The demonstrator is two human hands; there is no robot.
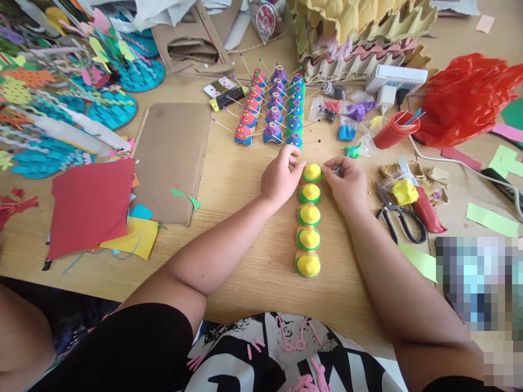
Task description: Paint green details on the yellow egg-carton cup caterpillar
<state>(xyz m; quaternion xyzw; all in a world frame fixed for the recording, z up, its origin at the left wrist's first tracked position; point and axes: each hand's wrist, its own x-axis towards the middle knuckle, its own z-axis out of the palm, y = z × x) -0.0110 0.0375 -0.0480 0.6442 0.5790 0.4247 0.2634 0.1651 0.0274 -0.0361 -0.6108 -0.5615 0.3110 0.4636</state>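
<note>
A strip of egg carton cups (pixel 309 215) lies lengthwise in front of me, each bump capped with yellow clay above a green clay rim. My left hand (pixel 281 175) is at the far end, its thumb and curled fingers closed against the left side of the farthest cup. On the other side, my right hand (pixel 347 182) pinches close against the same cup. A thin blue stick (pixel 337 170) shows between its fingers; most of it is hidden. Beyond my hands stand three finished-looking caterpillar strips, one red (pixel 244 134), one purple (pixel 273 132) and one blue-green (pixel 295 130), with pin-like feelers.
Scissors (pixel 394 209), a red-handled cutter (pixel 428 209) and yellow clay (pixel 405 192) lie at right. Behind them are a red cup (pixel 397 130), clay packets (pixel 359 110) and a red plastic bag (pixel 466 103). Cardboard (pixel 171 158) and red paper (pixel 92 209) lie left; egg trays (pixel 359 32) stand behind.
</note>
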